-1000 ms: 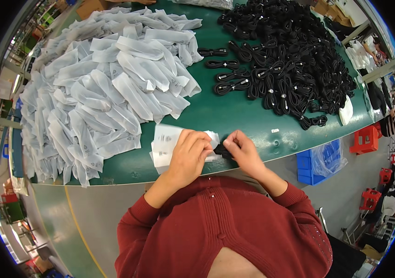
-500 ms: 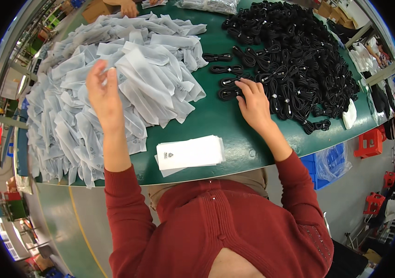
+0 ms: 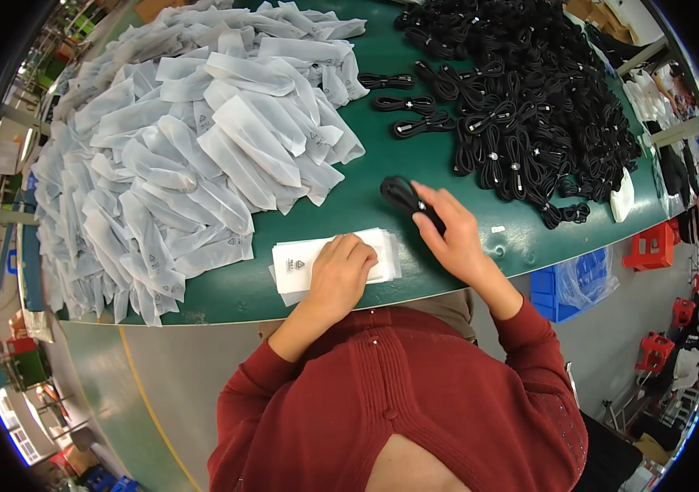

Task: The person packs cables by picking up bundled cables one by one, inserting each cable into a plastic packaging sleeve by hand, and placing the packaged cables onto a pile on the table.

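Observation:
My right hand (image 3: 457, 238) holds a coiled black cable (image 3: 403, 193) between thumb and fingers, lifted over the table just right of a stack of flat white plastic bags (image 3: 292, 279). On that stack rests my left hand (image 3: 341, 275), its bent fingertips closed at the right end of the top bag. Filled translucent bags (image 3: 177, 164) form a large heap on the left. Across the right lies a big pile of bundled black cables (image 3: 521, 107), with three coils (image 3: 423, 124) set apart along its left side.
The green table (image 3: 316, 217) has its near edge against my body. A small white scrap (image 3: 497, 230) lies right of my right hand. White cloth or plastic (image 3: 622, 197) sits by the cable pile. Below right are a blue crate (image 3: 554, 287) and red stools (image 3: 651, 248).
My right hand has taken a coiled cable from the pile's left edge and brought it nearer. My left hand has come from above the filled bags down onto the flat stack.

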Motion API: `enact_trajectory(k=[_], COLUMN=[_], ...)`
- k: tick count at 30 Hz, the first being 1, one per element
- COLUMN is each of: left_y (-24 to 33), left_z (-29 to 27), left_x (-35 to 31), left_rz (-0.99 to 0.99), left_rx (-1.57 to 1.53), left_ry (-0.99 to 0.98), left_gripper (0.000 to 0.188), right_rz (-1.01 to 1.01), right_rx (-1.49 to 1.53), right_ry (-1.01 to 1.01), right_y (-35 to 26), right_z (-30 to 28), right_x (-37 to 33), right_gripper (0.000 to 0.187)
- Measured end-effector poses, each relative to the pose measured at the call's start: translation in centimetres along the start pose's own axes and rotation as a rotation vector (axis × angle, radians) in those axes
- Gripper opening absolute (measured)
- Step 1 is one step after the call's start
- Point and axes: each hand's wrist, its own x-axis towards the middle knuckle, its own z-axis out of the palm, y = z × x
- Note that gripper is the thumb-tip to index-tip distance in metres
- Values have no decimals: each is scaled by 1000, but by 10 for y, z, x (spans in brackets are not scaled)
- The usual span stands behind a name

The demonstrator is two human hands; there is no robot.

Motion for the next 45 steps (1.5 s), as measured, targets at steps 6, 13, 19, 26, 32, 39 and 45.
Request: enact_trajectory(k=[6, 13, 19, 26, 32, 39, 45], left_y=[6, 8, 23, 20, 12, 4, -17], left_z=[-5, -10, -20, -42, -69, -82, -140], left_x=[2, 4, 11, 37, 64, 83, 114], left_rz=[-283, -283, 68, -46, -214, -228, -311], left_rx=[-342, -453, -241, -254, -663, -1020, -1150], left_ry=[34, 28, -2, 149, 59, 78, 354], left_gripper=[9, 8, 19, 14, 8, 9, 17], right_rz=[-104, -134, 799, -116, -173, -404, -247], right_rx=[-82, -76, 650, 281, 638, 441, 44], right_ry=[-107, -344, -424, -170, -70, -150, 23], right_y=[-14, -16, -14, -23, -18, -29, -14], right_z=[-12, -21, -1, 7, 18, 10, -6], right_x=[-36, -40, -36, -17, 13, 56, 81], right_gripper=[47, 37, 23, 36, 51, 40, 40])
